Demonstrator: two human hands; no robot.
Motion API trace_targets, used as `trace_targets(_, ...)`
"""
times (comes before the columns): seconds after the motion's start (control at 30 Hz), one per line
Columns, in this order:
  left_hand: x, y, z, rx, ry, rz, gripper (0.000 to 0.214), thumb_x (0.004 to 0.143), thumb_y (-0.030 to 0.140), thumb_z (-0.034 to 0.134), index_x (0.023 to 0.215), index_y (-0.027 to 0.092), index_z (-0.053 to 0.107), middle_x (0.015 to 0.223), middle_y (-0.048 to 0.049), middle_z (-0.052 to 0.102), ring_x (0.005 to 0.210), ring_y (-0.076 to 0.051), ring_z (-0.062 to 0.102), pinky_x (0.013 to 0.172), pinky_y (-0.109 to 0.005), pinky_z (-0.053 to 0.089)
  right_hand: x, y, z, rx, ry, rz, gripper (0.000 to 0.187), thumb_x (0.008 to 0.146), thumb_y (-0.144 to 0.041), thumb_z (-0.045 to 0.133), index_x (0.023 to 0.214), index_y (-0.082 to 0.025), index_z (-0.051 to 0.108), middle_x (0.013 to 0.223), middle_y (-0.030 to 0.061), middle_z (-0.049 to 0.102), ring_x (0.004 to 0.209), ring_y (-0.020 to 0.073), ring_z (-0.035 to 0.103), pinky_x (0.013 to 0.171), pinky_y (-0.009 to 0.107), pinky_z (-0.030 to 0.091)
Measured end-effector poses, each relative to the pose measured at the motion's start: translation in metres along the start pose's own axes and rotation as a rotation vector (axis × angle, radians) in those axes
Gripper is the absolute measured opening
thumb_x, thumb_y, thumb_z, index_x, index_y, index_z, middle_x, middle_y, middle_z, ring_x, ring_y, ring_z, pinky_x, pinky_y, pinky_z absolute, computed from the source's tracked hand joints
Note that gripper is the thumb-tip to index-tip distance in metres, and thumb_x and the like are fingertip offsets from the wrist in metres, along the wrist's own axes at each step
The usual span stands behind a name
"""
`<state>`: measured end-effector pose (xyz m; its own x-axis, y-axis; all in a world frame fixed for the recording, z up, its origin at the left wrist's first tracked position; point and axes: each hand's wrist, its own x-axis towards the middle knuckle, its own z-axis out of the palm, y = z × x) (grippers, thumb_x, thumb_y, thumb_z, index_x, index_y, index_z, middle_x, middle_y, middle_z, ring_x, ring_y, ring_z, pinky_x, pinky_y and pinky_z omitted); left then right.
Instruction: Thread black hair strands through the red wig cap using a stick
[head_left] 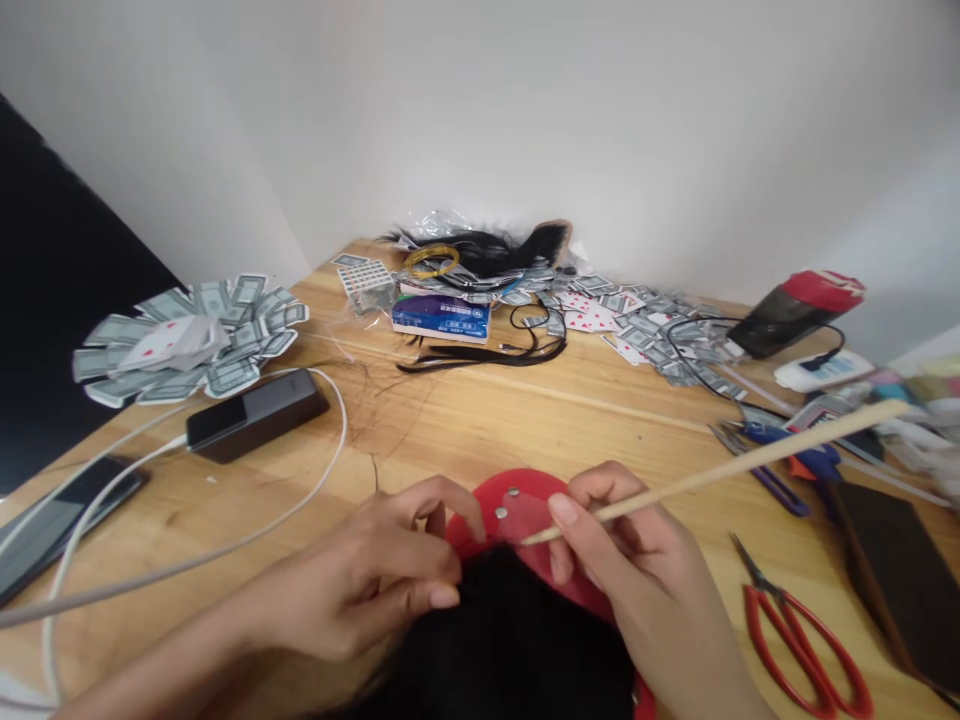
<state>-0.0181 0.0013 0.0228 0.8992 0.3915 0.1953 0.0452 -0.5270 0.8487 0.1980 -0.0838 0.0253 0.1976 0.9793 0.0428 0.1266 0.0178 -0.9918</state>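
Note:
In front of me lies a red rounded piece (491, 492) with small silver studs. A mass of black hair (517, 640) covers its near part. My left hand (375, 565) is at the hair's left edge, thumb and fingers bent together on the strands; the exact grip is partly hidden. Its index fingertip touches the red surface. Between the thumb and fingers of my right hand (630, 545) is a long wooden stick (697, 472). The stick's pointed tip meets the place where hair and red piece join, and its thick end points up to the right.
Red-handled scissors (795, 630) lie at right, near a blue glue gun (810, 455). Left are a fan of cards (247, 340), a black power bank (259, 412), a phone (67, 520) and white cables. A blue box (441, 318) and scattered cards (660, 335) lie at the back.

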Motion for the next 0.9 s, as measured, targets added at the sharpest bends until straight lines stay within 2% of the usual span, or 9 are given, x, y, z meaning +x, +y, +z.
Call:
trace_targets(0.07, -0.002, -0.003, 0.002, -0.121, -0.007, 0.025, 0.020, 0.094, 0.018, 0.054, 0.074, 0.016, 0.057, 0.117, -0.0122, 0.064, 0.094, -0.018, 0.061, 0.079, -0.026, 0.047, 0.000, 0.000, 0.001, 0.026, 0.012, 0.000, 0.027, 0.095, -0.037, 0.060, 0.073, -0.022, 0.055, 0.054, -0.0062, 0.058, 0.046, 0.0075, 0.052, 0.046, 0.015, 0.040)
trace_targets(0.13, -0.002, -0.005, 0.003, -0.253, -0.031, 0.037, 0.025, 0.097, 0.021, 0.050, 0.073, 0.016, 0.055, 0.122, -0.0153, 0.067, 0.096, -0.021, 0.065, 0.082, -0.029, 0.049, -0.001, -0.001, 0.001, 0.048, 0.008, 0.013, 0.027, 0.094, -0.037, 0.061, 0.072, -0.022, 0.055, 0.054, -0.0060, 0.057, 0.046, 0.0076, 0.051, 0.045, 0.015, 0.040)
trace_targets(0.37, 0.000, -0.013, 0.007, -0.553, 0.012, -0.065, 0.036, 0.100, 0.035, 0.048, 0.072, 0.016, 0.060, 0.101, -0.0139, 0.076, 0.088, -0.020, 0.070, 0.078, -0.029, 0.051, -0.005, -0.011, 0.005, 0.048, 0.079, 0.174, 0.033, 0.090, -0.049, 0.063, 0.072, -0.022, 0.055, 0.057, -0.0049, 0.055, 0.051, 0.0099, 0.046, 0.049, 0.021, 0.035)
trace_targets(0.43, 0.000, -0.017, 0.009, -0.616, 0.029, -0.099, 0.037, 0.099, 0.037, 0.050, 0.072, 0.015, 0.062, 0.097, -0.0136, 0.077, 0.080, -0.017, 0.069, 0.070, -0.025, 0.050, -0.005, -0.012, 0.005, 0.056, 0.061, 0.191, 0.034, 0.089, -0.052, 0.062, 0.073, -0.023, 0.055, 0.058, -0.0041, 0.055, 0.053, 0.0113, 0.045, 0.050, 0.022, 0.034)
trace_targets(0.57, -0.003, -0.022, 0.012, -0.697, 0.036, -0.193, 0.033, 0.097, 0.038, 0.054, 0.082, 0.013, 0.069, 0.091, -0.0117, 0.076, 0.054, -0.008, 0.051, 0.047, -0.017, 0.038, -0.006, -0.012, 0.003, 0.055, 0.013, 0.190, 0.034, 0.091, -0.052, 0.059, 0.075, -0.023, 0.054, 0.061, -0.0035, 0.054, 0.058, 0.0130, 0.049, 0.053, 0.024, 0.035)
trace_targets(0.63, -0.004, -0.023, 0.013, -0.723, 0.040, -0.214, 0.032, 0.096, 0.039, 0.055, 0.084, 0.012, 0.070, 0.088, -0.0109, 0.075, 0.051, -0.006, 0.046, 0.045, -0.016, 0.035, -0.007, -0.012, 0.001, 0.037, -0.013, 0.173, 0.033, 0.093, -0.051, 0.057, 0.075, -0.023, 0.052, 0.063, -0.0037, 0.053, 0.059, 0.0133, 0.050, 0.055, 0.025, 0.036)
trace_targets(0.9, -0.002, -0.022, 0.011, -0.729, 0.039, -0.287, 0.036, 0.095, 0.043, 0.057, 0.089, 0.011, 0.074, 0.084, -0.0114, 0.074, 0.052, -0.007, 0.044, 0.045, -0.017, 0.034, -0.009, -0.009, -0.003, -0.125, -0.089, 0.066, 0.032, 0.099, -0.047, 0.047, 0.077, -0.024, 0.053, 0.070, -0.0017, 0.052, 0.060, 0.0148, 0.045, 0.056, 0.027, 0.036)
